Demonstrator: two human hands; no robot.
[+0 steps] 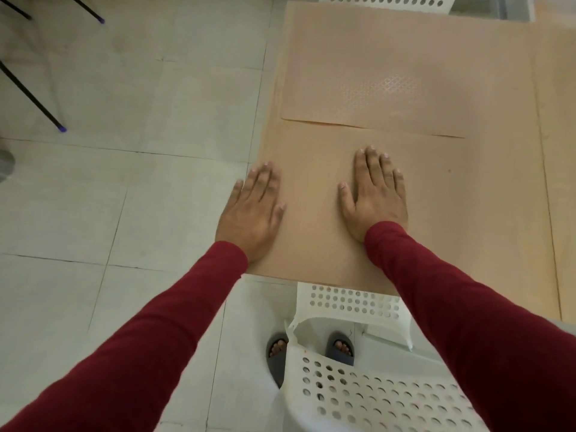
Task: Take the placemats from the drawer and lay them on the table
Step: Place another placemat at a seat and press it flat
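Placemats lie flat on the table (548, 169), tan on tan. Farthest to your left, beyond the left hand (251, 210), dark chair legs (31, 98) with blue tips stand on the tiled floor (124, 198). Your left hand lies palm down at the left edge of the near placemat (311, 232), fingers straight and slightly spread, gripping nothing; its outer fingers reach past the edge, over the floor. Between the two hands the near placemat is bare. Your right hand (375, 198) rests palm down on the same mat, fingers straight and close together, thumb out to the side, also holding nothing. Just beyond the fingertips of the right hand, the far edge of this mat meets a second placemat (389, 67), which shows an embossed dot pattern where light catches it; whether the two edges overlap or only touch cannot be told. Red sleeves (149, 332) cover both arms to the wrists. Below the right hand, a white perforated chair (358, 397) stands against the table's near edge.
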